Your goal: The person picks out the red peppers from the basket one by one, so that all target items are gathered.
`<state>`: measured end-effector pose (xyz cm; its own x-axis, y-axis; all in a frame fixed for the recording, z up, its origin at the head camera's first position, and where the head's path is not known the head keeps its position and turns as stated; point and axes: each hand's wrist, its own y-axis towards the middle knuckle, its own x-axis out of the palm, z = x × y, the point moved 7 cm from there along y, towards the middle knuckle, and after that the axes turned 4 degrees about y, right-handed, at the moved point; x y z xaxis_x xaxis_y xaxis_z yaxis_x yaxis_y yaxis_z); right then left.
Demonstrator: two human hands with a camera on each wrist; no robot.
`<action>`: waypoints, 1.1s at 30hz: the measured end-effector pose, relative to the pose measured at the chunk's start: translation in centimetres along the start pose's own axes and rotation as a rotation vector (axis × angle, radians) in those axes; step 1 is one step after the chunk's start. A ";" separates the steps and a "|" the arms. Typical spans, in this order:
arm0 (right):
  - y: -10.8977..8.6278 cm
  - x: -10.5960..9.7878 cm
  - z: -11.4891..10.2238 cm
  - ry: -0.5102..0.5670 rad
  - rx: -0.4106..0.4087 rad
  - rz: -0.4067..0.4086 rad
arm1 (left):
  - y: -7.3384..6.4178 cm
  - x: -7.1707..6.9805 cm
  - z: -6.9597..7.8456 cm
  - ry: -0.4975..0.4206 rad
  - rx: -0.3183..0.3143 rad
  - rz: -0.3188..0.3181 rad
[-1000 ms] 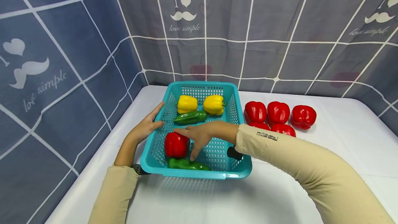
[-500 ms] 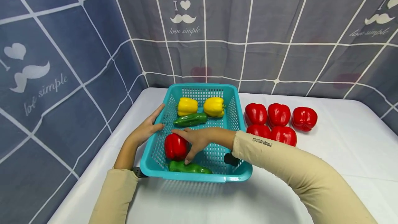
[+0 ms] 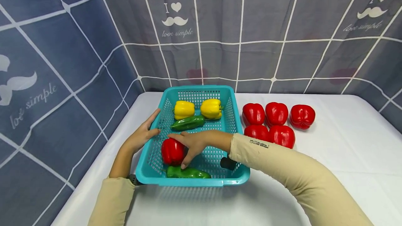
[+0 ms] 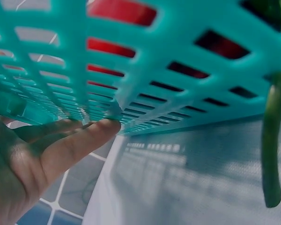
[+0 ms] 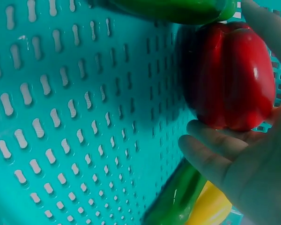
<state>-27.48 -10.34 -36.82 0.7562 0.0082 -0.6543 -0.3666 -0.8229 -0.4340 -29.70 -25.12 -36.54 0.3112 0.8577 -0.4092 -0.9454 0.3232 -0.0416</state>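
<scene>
In the head view a turquoise plastic basket (image 3: 192, 182) stands on the white table. My left hand (image 3: 139, 138) rests along its left wall with the fingers straight; the left wrist view shows these fingers (image 4: 82, 147) against the slotted side. Inside the basket my right hand (image 3: 194, 144) spans a red bell pepper (image 3: 172, 152), thumb on the near side and fingers on the far side. The right wrist view has the red bell pepper (image 5: 234, 77) between thumb and fingers. Beside it, nearest the front wall, lies a long green pepper (image 3: 188, 172).
Farther back in the basket are two yellow bell peppers (image 3: 184, 109) and another green pepper (image 3: 188, 123). Several red bell peppers (image 3: 276, 113) stand on the table (image 3: 333, 142) to the right. A green stem (image 4: 271, 145) pokes through the basket wall. Checked fabric (image 3: 220, 58) hangs behind.
My right hand has moved left and closer around the red bell pepper, its thumb coming in over the near green pepper. The left hand stays at the basket. The head view has shifted slightly.
</scene>
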 end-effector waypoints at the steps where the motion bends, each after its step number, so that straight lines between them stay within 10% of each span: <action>1: 0.1 0.0 -0.1 -0.005 -0.002 0.000 | -0.1 0.0 0.0 -0.003 -0.002 0.001; 33: 0.6 0.2 -0.7 -0.180 0.006 0.139 | -0.1 0.1 -0.2 -0.025 -0.001 0.005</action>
<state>-27.18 -11.23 -36.77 0.5894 -0.0028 -0.8078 -0.4637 -0.8200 -0.3356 -29.64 -25.12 -36.73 0.3085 0.8691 -0.3866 -0.9471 0.3183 -0.0405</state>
